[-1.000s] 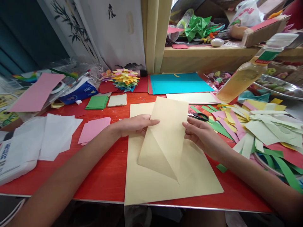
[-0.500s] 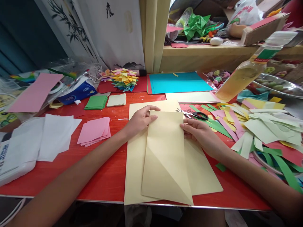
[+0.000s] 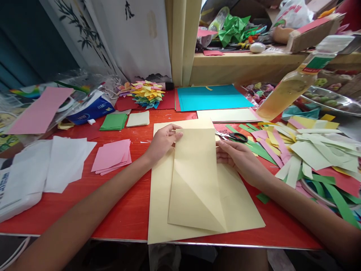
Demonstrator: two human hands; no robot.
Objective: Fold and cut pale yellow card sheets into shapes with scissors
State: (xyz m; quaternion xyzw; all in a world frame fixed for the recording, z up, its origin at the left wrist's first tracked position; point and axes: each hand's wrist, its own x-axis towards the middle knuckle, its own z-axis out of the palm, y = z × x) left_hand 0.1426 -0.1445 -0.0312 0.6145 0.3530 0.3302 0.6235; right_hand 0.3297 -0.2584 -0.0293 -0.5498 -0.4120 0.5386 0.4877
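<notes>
A folded cream paper (image 3: 197,177) with a diagonal crease lies over larger cream sheets (image 3: 161,210) at the table's front edge. My left hand (image 3: 165,143) pinches its upper left corner between thumb and fingers. At the upper right edge of the folded paper is my right hand (image 3: 235,156), fingers apart and the tips beside the edge; whether they touch it I cannot tell. Black-handled scissors (image 3: 238,137) lie just beyond my right hand.
Pink squares (image 3: 112,156), green squares (image 3: 113,122) and white sheets (image 3: 66,163) lie to the left. Blue paper (image 3: 214,98) is at the back. Cut strips (image 3: 318,150) and a tilted bottle (image 3: 287,92) stand at the right.
The folded cream paper has moved slightly up and to the left, away from the front edge. My left hand has shifted a little left with it, and my right hand's fingers have spread from its edge.
</notes>
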